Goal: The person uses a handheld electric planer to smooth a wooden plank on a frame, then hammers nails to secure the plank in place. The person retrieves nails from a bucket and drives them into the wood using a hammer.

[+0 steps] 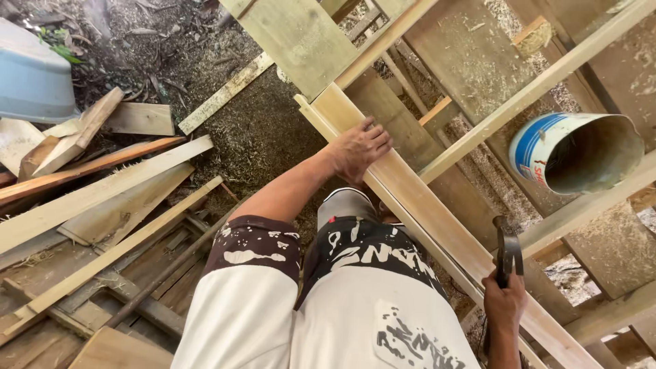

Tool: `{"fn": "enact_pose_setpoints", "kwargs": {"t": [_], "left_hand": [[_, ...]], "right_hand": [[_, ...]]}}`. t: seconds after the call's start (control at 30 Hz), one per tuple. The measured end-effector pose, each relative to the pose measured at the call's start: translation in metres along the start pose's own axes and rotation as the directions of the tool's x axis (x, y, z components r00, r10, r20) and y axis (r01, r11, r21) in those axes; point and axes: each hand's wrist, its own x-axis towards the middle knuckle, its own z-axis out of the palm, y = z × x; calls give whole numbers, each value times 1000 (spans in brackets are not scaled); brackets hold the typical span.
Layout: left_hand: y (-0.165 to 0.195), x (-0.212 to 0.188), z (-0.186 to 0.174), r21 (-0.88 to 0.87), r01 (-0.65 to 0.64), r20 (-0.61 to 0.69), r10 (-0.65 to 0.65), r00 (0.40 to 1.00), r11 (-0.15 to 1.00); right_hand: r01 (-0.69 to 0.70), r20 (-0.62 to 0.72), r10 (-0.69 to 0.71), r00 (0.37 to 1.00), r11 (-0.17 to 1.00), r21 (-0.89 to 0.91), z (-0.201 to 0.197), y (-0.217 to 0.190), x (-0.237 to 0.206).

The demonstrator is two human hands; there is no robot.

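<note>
Head view: left hand (359,147) presses flat, fingers spread, on a long pale plank (437,219) running diagonally across the timber frame (547,80), steadying it; right hand (504,304) grips a hammer (507,256) beside the plank's lower edge.

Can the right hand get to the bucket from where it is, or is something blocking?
Probably not freely. The right hand grips a hammer, and the bucket lies on its side beyond a wooden rail that crosses between them; it would have to reach over that.
</note>
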Motion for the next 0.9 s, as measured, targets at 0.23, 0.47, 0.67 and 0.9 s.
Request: {"fn": "enact_pose_setpoints", "kwargs": {"t": [0.23,0.47,0.67,0.9], "left_hand": [[2,-2,7,-35,15,-86,-18,996,999],[0,-2,0,-50,10,-72,-13,997,999],[-9,-5,-3,-129,-37,-113,22,993,991],[-12,-5,1,-126,-55,-161,34,986,990]], "right_hand": [[50,15,-49,999,989,-138,7,-4,18],[-26,72,52,996,945,-326,14,-14,41],[-210,185,267,946,937,-278,18,-32,58],[-249,280,301,912,946,-206,21,-22,68]]}}
